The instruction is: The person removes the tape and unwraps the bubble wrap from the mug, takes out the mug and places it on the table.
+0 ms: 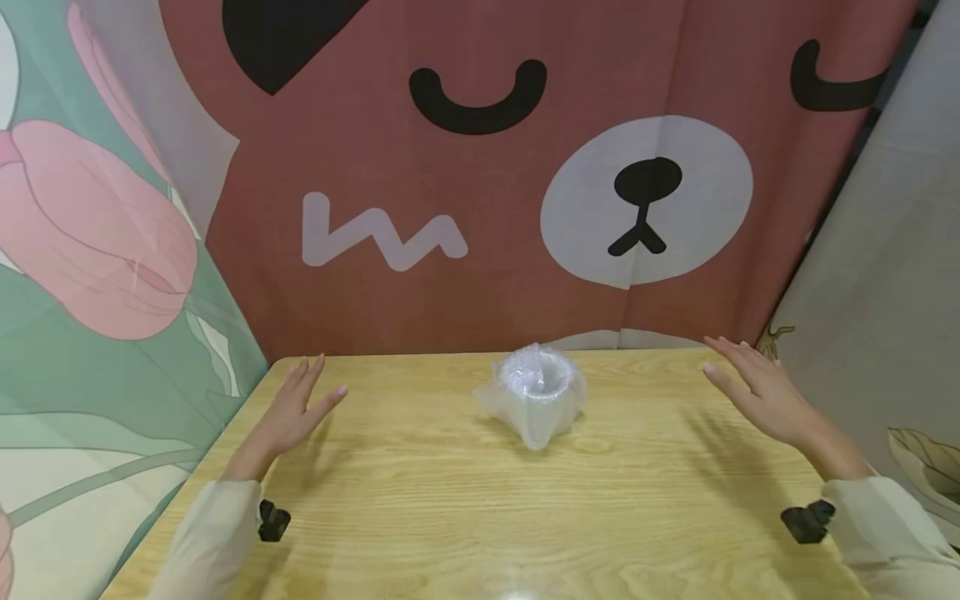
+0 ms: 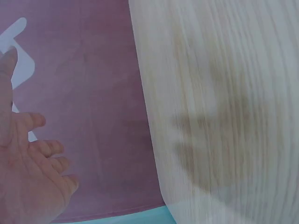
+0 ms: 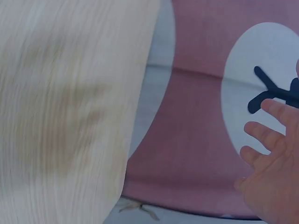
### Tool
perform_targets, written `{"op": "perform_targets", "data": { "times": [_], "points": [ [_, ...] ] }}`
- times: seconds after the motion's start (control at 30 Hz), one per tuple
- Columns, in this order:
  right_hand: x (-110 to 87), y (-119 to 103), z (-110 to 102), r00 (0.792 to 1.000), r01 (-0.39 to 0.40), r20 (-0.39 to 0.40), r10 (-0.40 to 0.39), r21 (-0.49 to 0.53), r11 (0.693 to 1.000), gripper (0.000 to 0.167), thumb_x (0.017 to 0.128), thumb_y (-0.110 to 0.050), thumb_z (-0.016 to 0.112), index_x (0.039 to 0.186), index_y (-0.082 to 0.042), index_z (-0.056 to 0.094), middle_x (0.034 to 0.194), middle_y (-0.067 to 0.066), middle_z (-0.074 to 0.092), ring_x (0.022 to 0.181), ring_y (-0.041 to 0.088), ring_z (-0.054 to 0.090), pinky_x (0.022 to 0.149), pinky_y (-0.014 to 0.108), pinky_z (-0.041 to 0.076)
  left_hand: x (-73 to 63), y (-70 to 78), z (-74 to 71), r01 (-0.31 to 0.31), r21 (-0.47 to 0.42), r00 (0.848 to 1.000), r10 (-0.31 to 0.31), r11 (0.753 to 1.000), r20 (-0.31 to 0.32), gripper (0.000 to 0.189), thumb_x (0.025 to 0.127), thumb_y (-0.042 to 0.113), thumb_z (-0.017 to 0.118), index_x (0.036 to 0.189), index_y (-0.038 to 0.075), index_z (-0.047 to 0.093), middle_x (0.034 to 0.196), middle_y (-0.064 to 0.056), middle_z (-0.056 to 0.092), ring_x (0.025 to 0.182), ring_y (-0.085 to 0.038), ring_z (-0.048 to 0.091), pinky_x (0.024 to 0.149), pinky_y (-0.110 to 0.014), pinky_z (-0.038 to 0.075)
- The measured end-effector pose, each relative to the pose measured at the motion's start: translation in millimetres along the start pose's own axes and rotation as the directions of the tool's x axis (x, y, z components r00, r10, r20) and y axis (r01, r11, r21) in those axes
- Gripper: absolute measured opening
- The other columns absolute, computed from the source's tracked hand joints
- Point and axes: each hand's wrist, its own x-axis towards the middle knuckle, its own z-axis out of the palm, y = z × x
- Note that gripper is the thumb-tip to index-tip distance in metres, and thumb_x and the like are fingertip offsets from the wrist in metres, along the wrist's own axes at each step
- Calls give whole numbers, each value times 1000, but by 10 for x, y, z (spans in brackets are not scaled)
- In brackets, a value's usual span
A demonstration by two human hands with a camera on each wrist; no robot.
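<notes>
Near the back of the wooden table [image 1: 450,500] stands a cup-like item in clear bubble wrap [image 1: 536,396], its round opening facing up; the wrapping hides what exactly it is. My left hand [image 1: 292,414] hovers over the table's left side, thumb apart from the straight fingers, holding nothing. Over the right side my right hand [image 1: 768,404] is raised in the same way, also bare. Both are well apart from the wrapped item. The wrist views show the left palm [image 2: 32,172] and the right palm [image 3: 275,182] with spread fingers.
Behind the table hangs a reddish-brown curtain [image 1: 360,308] with a bear face. A green floral cloth [image 1: 97,375] hangs on the left, a pale cloth [image 1: 862,333] on the right. Small black devices sit at the left wrist [image 1: 273,521] and right wrist [image 1: 808,522].
</notes>
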Motion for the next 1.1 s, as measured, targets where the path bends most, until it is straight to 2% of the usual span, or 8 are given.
{"op": "perform_targets", "data": {
  "times": [0.13, 0.33, 0.47, 0.57, 0.7, 0.8, 1.0, 1.1],
  "points": [
    [35, -116, -9, 999, -22, -32, 24, 47, 999, 53, 106, -29, 40, 151, -5, 30, 148, 33, 28, 131, 57, 21, 93, 76, 18, 14, 35, 12, -5, -11, 1000, 4, 1000, -17, 79, 100, 46, 48, 154, 0, 14, 155, -31, 5, 140, -52, 4, 104, -70, 12],
    [27, -229, -22, 993, -90, -65, 99, 121, 988, 51, 106, -33, 36, 148, -3, 37, 144, 30, 37, 124, 56, 34, 84, 71, 33, 65, 66, 58, -20, -20, 999, 19, 1000, -30, 79, 99, 47, 49, 153, -1, 17, 157, -27, 6, 141, -46, 9, 106, -67, 16],
    [27, -263, 5, 989, -92, -105, 107, 141, 986, 51, 106, -34, 36, 144, 0, 43, 139, 27, 45, 121, 51, 41, 84, 64, 38, 93, 79, 91, -22, -31, 997, 20, 999, -69, 77, 99, 47, 49, 153, 1, 19, 157, -26, 11, 142, -44, 11, 107, -65, 18],
    [23, -271, 44, 985, -85, -138, 105, 144, 986, 49, 106, -33, 38, 140, 0, 48, 134, 23, 52, 119, 42, 46, 86, 45, 43, 101, 86, 128, -32, -47, 993, 26, 998, -114, 74, 99, 45, 51, 152, -1, 25, 154, -27, 19, 140, -45, 17, 107, -64, 20],
    [32, -274, 88, 980, -73, -171, 105, 187, 980, 46, 105, -31, 41, 139, -1, 51, 130, 21, 56, 112, 7, 53, 77, 15, 41, 108, 106, 168, -29, -73, 986, 16, 997, -168, 70, 100, 42, 51, 150, -1, 29, 151, -29, 26, 137, -47, 23, 106, -63, 23],
    [52, -286, 125, 975, -58, -194, 112, 265, 962, 45, 105, -30, 43, 138, -1, 51, 127, 19, 58, 103, -11, 50, 78, 8, 42, 121, 129, 180, -20, -107, 980, -2, 994, -200, 67, 101, 41, 50, 150, 0, 30, 151, -28, 28, 137, -48, 24, 106, -64, 23],
    [115, -323, 189, 970, -30, -206, 126, 412, 910, 42, 105, -26, 44, 133, 4, 53, 115, -10, 63, 103, -5, 56, 82, 11, 45, 165, 185, 236, -37, -198, 971, -12, 979, -237, 65, 101, 40, 50, 150, 2, 31, 150, -25, 32, 136, -44, 28, 107, -61, 25],
    [144, -353, 222, 970, -14, -211, 122, 453, 892, 41, 105, -25, 45, 130, 5, 55, 111, -14, 64, 102, -2, 59, 81, 12, 46, 185, 225, 276, -56, -239, 969, -5, 969, -248, 64, 101, 39, 49, 150, 2, 32, 147, -26, 37, 135, -42, 33, 107, -58, 28]
  ]
}}
